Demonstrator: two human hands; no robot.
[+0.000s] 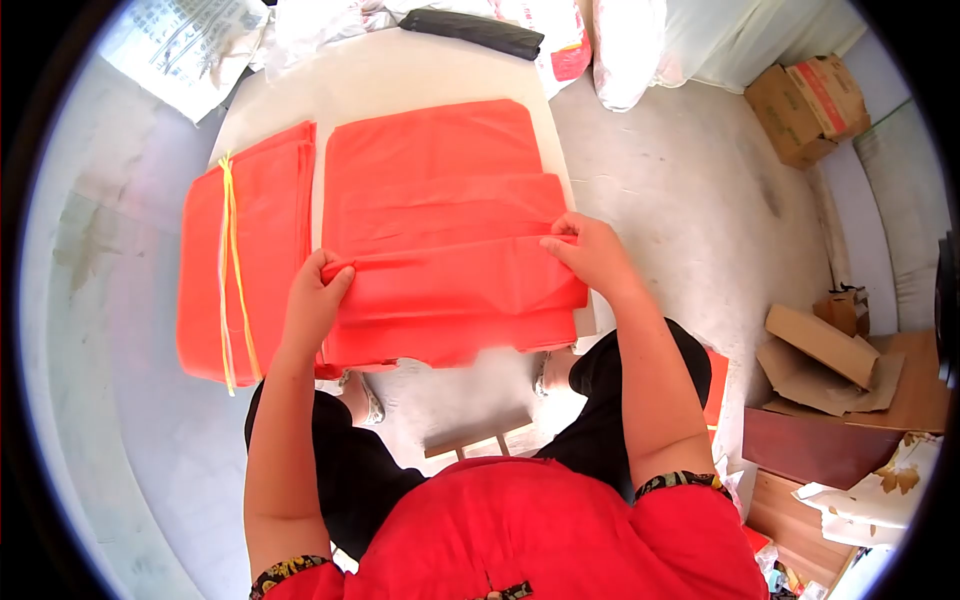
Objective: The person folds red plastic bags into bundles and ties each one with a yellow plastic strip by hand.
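A stack of red sheets [430, 140] lies on the light table [380, 70]. Across its near part runs a folded red sheet [450, 285], held at both ends of its fold. My left hand [322, 285] pinches the fold's left end between thumb and fingers. At the right end, my right hand [590, 255] grips the same fold with thumb and fingertips. Left of the stack is a second red pile [270, 220], with yellow strings [235, 270] laid lengthwise over it. The sheets' near edge hangs by the table's front edge.
A black rolled bag [475, 32] and white plastic bags [325, 35] lie at the table's far edge. Cardboard boxes [808, 108] stand on the floor at the far right, and an open carton [835, 365] is at the lower right. A wooden stool bar [480, 437] shows below the table.
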